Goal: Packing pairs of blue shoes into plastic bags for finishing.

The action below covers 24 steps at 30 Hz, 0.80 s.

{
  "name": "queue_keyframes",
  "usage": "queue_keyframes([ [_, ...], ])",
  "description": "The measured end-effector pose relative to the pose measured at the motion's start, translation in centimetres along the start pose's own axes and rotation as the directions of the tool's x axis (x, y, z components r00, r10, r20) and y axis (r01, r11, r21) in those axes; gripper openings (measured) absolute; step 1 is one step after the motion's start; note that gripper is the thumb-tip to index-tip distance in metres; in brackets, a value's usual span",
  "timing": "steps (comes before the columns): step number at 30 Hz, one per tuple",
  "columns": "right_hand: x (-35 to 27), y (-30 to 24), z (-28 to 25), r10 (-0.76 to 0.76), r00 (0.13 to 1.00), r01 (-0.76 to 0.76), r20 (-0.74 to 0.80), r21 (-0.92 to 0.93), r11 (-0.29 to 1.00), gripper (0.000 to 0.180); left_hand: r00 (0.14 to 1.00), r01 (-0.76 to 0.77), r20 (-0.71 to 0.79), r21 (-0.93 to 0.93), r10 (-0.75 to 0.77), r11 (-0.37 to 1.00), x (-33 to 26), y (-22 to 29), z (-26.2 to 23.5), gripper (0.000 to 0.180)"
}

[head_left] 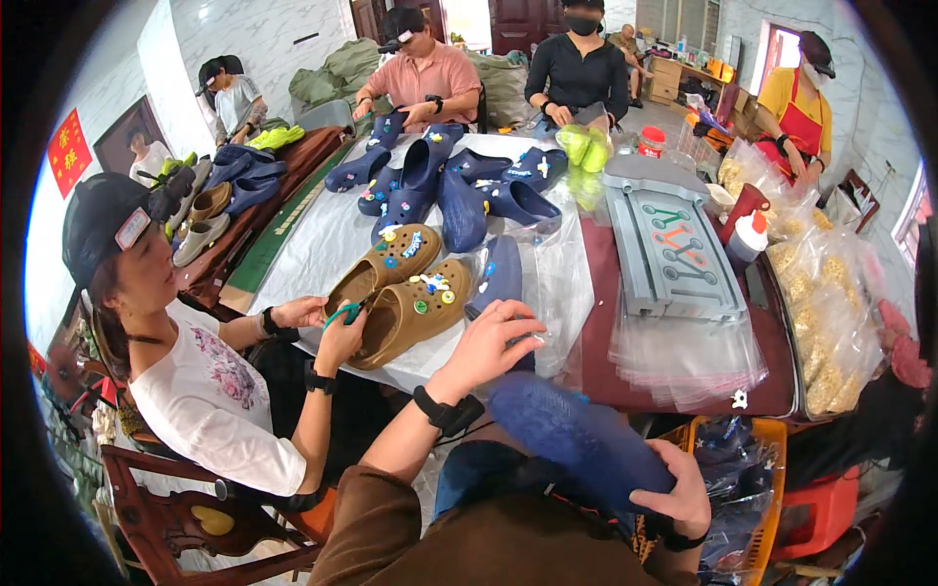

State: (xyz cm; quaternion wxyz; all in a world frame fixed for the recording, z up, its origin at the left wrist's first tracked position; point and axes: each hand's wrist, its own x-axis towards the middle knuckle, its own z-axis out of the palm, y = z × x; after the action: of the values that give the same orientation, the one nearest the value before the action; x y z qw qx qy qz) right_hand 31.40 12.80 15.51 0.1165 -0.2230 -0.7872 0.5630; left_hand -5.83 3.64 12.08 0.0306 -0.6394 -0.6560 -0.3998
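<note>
My right hand [681, 491] grips one end of a dark blue clog [576, 439], held close to my body with its sole turned up. My left hand [491, 349] reaches over the table edge with bent fingers apart. Just beyond it lies another blue clog [500, 276] beside clear plastic film [552, 293]; whether the fingertips touch the film is hard to see. To the left stand two tan clogs [420, 303] with colourful charms. A seated co-worker's hand there holds small teal-handled scissors [342, 313].
Several blue clogs [418, 171] crowd the table's middle. A grey plastic stand [674, 244] sits on clear bags [684, 356] to the right, near a glue bottle [748, 237] and bags of yellowish small pieces [831, 313]. An orange basket [777, 488] stands at my right side. Other people work around.
</note>
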Motion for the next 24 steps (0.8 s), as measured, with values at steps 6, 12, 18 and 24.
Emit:
queue_keyframes([
  [6, 0.3, 1.3, 0.7, -0.054, 0.951, 0.067, -0.303, 0.032, 0.997, 0.064, 0.998, 0.043, -0.032, -0.055, -0.045, 0.998, 0.1, 0.3, 0.9, 0.028],
  [12, 1.2, -0.3, 3.9, -0.119, 0.948, 0.026, -0.294, -0.3, 0.953, 0.065, 0.992, 0.084, -0.099, 0.016, -0.082, 0.996, 0.4, 1.4, 2.2, 0.028],
  [18, 2.9, 0.3, 6.1, -0.192, 0.882, 0.011, -0.431, -0.388, 0.922, 0.068, 0.991, 0.125, -0.052, -0.032, -0.127, 0.992, 0.6, 2.0, 3.5, 0.03],
  [24, 3.9, -0.3, 7.2, -0.202, 0.921, 0.045, -0.332, -0.424, 0.904, 0.073, 0.95, 0.148, -0.259, -0.126, -0.176, 0.981, 1.6, 1.6, 4.3, 0.029],
])
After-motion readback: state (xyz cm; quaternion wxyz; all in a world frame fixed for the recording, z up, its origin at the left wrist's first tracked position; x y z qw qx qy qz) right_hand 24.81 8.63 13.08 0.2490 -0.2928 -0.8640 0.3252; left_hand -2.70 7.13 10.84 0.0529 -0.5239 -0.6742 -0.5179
